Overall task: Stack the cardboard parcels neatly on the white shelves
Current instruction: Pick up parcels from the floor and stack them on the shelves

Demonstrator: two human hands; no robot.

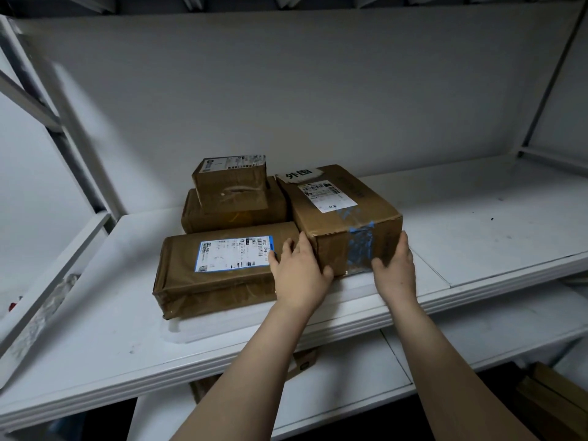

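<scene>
Three parcels (232,221) sit left of the box (343,214).

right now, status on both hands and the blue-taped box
Left hand, right hand pressing blue-taped box at near corners. Box down on white shelf. Flat labelled parcel close on its left.

Single head view — looks forward-down, close on white shelf (477,237).
</scene>
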